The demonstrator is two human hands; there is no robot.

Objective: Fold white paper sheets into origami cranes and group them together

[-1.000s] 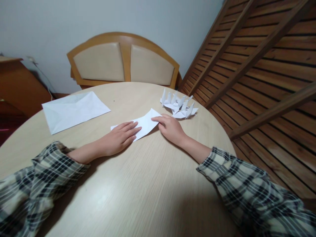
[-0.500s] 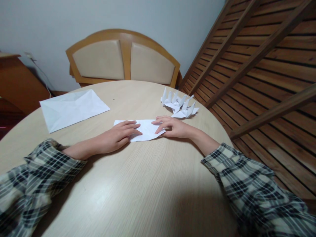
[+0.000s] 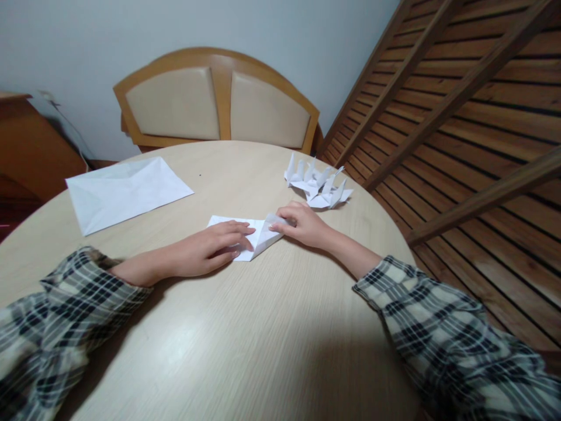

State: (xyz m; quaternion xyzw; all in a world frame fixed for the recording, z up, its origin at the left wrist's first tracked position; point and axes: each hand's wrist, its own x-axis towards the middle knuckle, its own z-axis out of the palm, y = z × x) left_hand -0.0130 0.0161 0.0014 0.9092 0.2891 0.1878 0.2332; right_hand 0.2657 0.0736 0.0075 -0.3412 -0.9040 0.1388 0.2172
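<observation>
A folded piece of white paper point(image 3: 259, 241) lies on the table between my two hands, its right part lifted and bent along a slanting crease. My left hand point(image 3: 214, 247) rests flat over the paper's left part, with its fingers stretched out and slightly apart. At the right end, my right hand point(image 3: 298, 223) pinches the raised flap between thumb and fingers. Just beyond that hand stand several folded white paper cranes point(image 3: 318, 184), grouped close together.
A larger creased white sheet point(image 3: 131, 193) lies on the round wooden table point(image 3: 245, 339) at the left. Behind the table is a chair back point(image 3: 223, 105) with cream panels. A slatted wooden partition point(image 3: 473, 128) slopes along the right, and brown furniture point(image 3: 26, 152) stands at the far left.
My right hand has closed on the paper's right end and raised it into a slanted flap. The paper has turned a little, and my left hand has shifted slightly nearer to me.
</observation>
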